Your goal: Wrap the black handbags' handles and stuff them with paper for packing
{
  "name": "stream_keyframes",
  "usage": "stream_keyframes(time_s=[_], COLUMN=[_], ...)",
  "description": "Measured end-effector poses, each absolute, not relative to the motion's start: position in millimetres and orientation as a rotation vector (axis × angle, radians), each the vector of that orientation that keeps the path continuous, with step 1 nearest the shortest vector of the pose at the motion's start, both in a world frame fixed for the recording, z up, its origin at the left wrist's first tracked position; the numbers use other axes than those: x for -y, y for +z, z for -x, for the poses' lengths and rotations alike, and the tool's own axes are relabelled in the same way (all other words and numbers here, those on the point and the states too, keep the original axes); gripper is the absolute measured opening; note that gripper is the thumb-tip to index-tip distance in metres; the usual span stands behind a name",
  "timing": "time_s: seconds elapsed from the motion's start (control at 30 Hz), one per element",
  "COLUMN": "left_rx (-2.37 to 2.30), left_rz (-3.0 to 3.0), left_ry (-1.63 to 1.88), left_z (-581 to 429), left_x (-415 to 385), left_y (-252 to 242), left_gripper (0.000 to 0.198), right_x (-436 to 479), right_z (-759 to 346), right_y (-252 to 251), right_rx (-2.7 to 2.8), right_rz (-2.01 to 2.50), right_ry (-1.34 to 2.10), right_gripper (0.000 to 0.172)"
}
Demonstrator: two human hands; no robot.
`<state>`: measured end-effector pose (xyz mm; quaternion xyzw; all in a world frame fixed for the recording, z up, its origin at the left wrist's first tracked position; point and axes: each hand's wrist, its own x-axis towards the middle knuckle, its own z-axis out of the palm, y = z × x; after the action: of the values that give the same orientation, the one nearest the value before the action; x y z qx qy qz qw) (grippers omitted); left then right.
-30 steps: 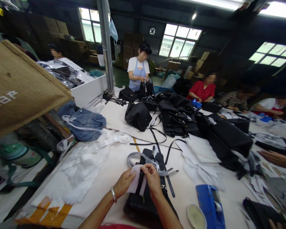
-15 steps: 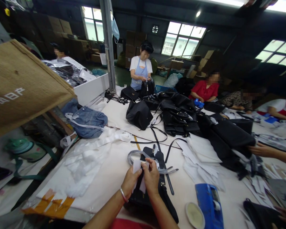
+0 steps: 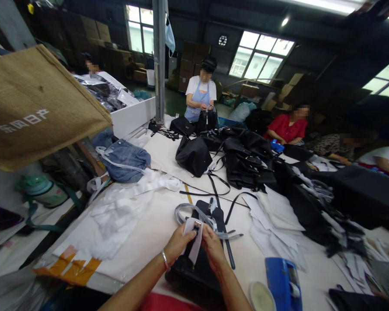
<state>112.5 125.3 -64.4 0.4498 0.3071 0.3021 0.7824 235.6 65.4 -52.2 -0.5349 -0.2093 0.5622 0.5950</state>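
Note:
A black bag (image 3: 207, 270) lies in front of me, its wrapped grey handle (image 3: 184, 209) looping beyond my fingers. Above it, my left hand (image 3: 176, 244) is closed on the left side of a white strip (image 3: 197, 244), thumb on top. The strip is folded around a metal buckle (image 3: 197, 224) with a dark strap under it. My right hand (image 3: 213, 247) pinches the strip's right edge near the buckle. A bracelet circles my left wrist.
Black bags (image 3: 246, 160) are piled across the table. White sheets (image 3: 275, 211), a blue tape dispenser (image 3: 283, 283) and a round tub (image 3: 262, 297) sit right; white strips (image 3: 116, 216) and a denim bag (image 3: 125, 160) left. People work around the table.
The strip and buckle have tilted to face up more, and my right fingers have moved to the strip's right edge. A large black piece at the right has shifted. The view has turned slightly left.

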Motion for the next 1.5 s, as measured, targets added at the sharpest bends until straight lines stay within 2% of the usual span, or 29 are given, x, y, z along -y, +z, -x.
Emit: stream_keyframes(time_s=[0.43, 0.73, 1.03, 1.1, 1.23, 1.5], left_rx=[-0.687, -0.654, -0.68, -0.712, -0.728, -0.656], left_rz=[-1.082, -1.042, -0.897, -0.934, -1.08, -1.136], left_ry=[0.534, 0.526, 0.442, 0.431, 0.463, 0.687], left_z=[-111, -113, -117, -118, -120, -116], left_x=[-125, -127, -123, -125, -126, -105], left_y=[-65, -57, -74, -71, -61, -52], left_gripper=[0.027, 0.03, 0.032, 0.031, 0.03, 0.044], right_x=[-54, -51, -62, -66, -70, -68], right_z=[-237, -240, -228, -227, -227, -221], right_y=[-64, -56, -74, -71, -62, -56], right_rx=[0.581, 0.564, 0.479, 0.518, 0.645, 0.779], right_rz=[1.244, 1.186, 1.158, 1.225, 1.41, 1.708], right_ry=[1.312, 1.351, 1.38, 1.324, 1.098, 0.691], right_gripper=[0.041, 0.04, 0.047, 0.047, 0.037, 0.035])
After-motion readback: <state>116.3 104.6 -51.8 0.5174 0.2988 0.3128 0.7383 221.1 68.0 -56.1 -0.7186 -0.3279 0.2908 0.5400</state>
